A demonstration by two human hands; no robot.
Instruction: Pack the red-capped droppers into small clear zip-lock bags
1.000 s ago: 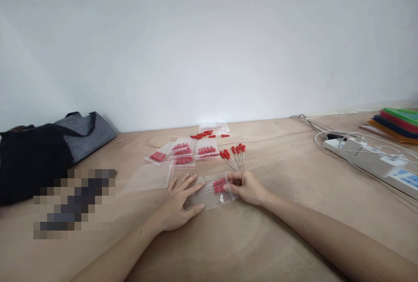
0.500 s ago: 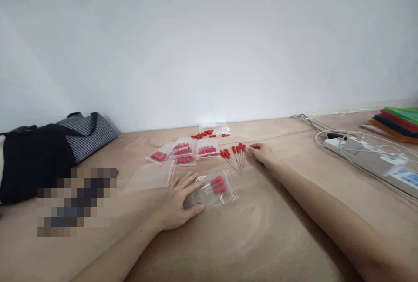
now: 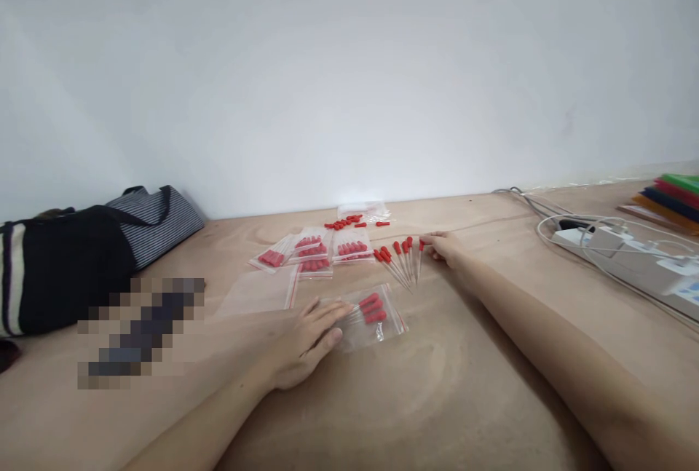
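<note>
A clear zip bag (image 3: 376, 333) with red-capped droppers inside lies on the wooden table. My left hand (image 3: 311, 340) rests at the bag's left end, fingers apart and touching it. Beyond and to the right, several loose droppers with red bulbs (image 3: 397, 247) are fanned out, thin tips toward me. My right hand (image 3: 441, 247) pinches the red bulb of the rightmost dropper (image 3: 418, 263). Filled bags (image 3: 314, 249) of droppers overlap farther back, with another filled bag (image 3: 351, 247) beside them.
Loose red bulbs (image 3: 344, 223) and a bag of thin clear tubes (image 3: 374, 213) lie near the wall. At left are a flat empty bag (image 3: 256, 293) and a black bag (image 3: 70, 274). Power strips with cables (image 3: 628, 260) and colored folders (image 3: 671, 198) are at right.
My right hand has closed on a red bulb, and that dropper now stands slightly apart from the others. My left hand's fingers have drawn closer together on the bag. The view has shifted slightly.
</note>
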